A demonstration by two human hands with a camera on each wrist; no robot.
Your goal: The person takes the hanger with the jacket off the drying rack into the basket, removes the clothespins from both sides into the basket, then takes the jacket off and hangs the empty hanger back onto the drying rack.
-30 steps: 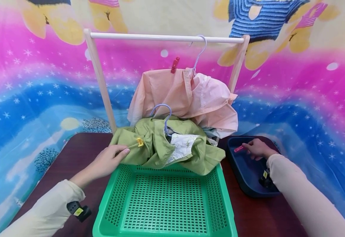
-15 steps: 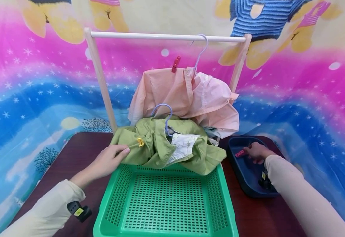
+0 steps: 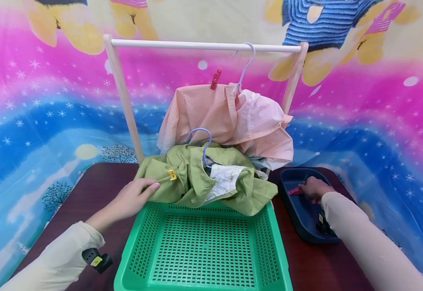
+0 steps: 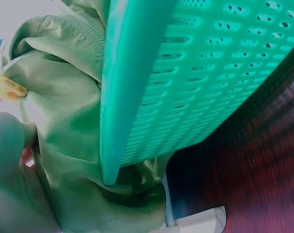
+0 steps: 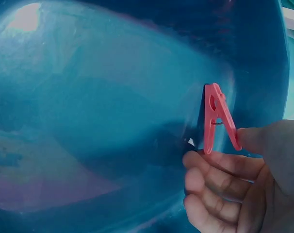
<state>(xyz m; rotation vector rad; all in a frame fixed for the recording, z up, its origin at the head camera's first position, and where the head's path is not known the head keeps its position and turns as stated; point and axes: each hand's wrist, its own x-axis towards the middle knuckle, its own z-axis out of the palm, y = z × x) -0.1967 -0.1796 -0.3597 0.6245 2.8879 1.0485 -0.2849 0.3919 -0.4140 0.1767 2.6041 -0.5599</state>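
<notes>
A green jacket (image 3: pixel 196 182) on a lilac hanger (image 3: pixel 201 139) lies over the far rim of the green basket (image 3: pixel 204 279). A yellow clothespin (image 3: pixel 171 174) is clipped on its sleeve. My left hand (image 3: pixel 148 189) holds that sleeve just beside the clothespin; the left wrist view shows the green jacket (image 4: pixel 64 126), the yellow clothespin (image 4: pixel 6 90) and the basket wall (image 4: pixel 186 73). My right hand (image 3: pixel 304 189) is inside the dark blue tray (image 3: pixel 298 226) and pinches a red clothespin (image 3: pixel 294 190). In the right wrist view the red clothespin (image 5: pixel 216 119) is held between thumb and forefinger, low over the tray (image 5: pixel 103 121).
A wooden rail (image 3: pixel 204 45) stands behind the basket. From it hangs a pink shirt (image 3: pixel 229 117) on a hanger, with a red clothespin (image 3: pixel 215 79) on its shoulder. The dark brown table (image 3: pixel 95 190) is bare left of the basket. A colourful cloth backdrop surrounds everything.
My right hand has moved a little lower into the blue tray, carrying the red clothespin. The left hand and the green jacket have stayed put.
</notes>
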